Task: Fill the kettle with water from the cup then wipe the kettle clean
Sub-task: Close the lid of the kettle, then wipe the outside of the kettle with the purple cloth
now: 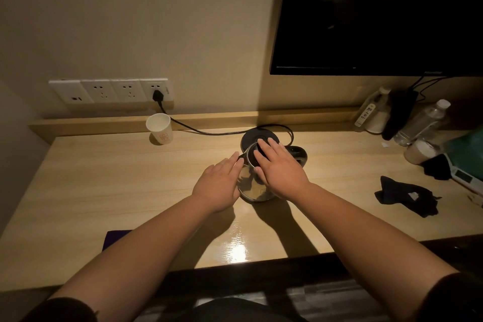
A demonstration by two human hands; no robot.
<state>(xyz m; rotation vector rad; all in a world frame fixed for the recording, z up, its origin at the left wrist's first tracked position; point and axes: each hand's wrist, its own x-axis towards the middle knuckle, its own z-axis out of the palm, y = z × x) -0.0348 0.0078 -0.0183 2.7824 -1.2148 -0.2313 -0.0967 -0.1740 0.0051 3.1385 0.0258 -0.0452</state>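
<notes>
A steel kettle [248, 185] with a black lid and black handle stands on the wooden desk [104, 185], just in front of its round black base [251, 136]. My right hand [279, 167] lies flat over the kettle's lid, fingers spread. Against the kettle's left side rests my left hand [218, 185], palm on the steel wall. A white paper cup [160, 128] stands upright at the back left, near the wall. A dark purple cloth [115, 238] lies at the desk's front edge, partly hidden by my left forearm.
The base's black cord [209, 131] runs to a wall socket strip [112, 90]. A dark TV [379, 15] hangs at the upper right. Water bottles [423, 123], a jar, a black cloth [407, 198] and a green packet crowd the right side.
</notes>
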